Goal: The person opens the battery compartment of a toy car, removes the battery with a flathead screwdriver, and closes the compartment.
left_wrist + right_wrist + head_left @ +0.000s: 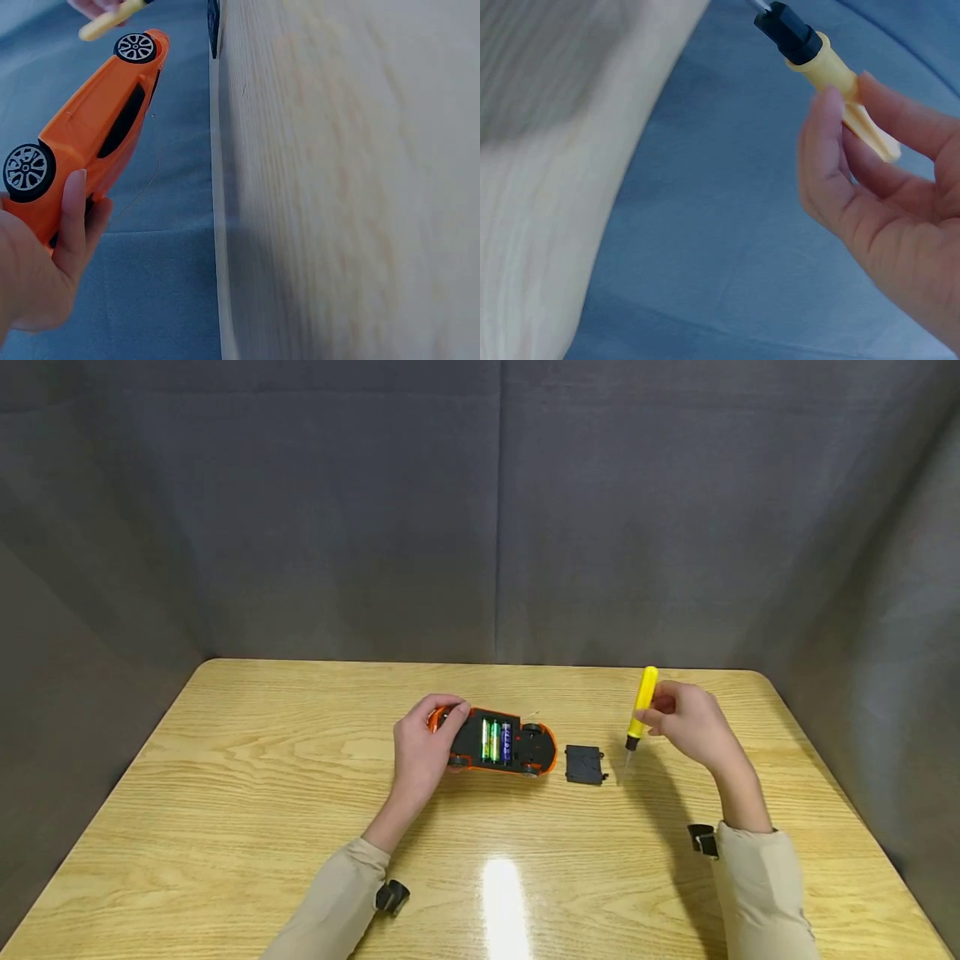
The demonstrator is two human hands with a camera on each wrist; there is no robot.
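Underneath the left hand (423,745) lies an orange toy car (497,742), turned belly-up on the desk (262,793); its open battery bay (496,740) holds three cells side by side, two green and one blue-purple; the left hand curls over the car's end, fingers hooked on the far edge and thumb at the near side, gripping it; in the left wrist view the car's orange side and two spoked wheels show past the fingers (73,217); just right of the car, between the two hands, a small black battery cover (585,764) lies flat on the desk, apart from both; further right, the right hand (686,720) pinches a yellow screwdriver (641,705) by its handle, held nearly upright with the black collar and tip pointing down just above the desk, beside the cover.
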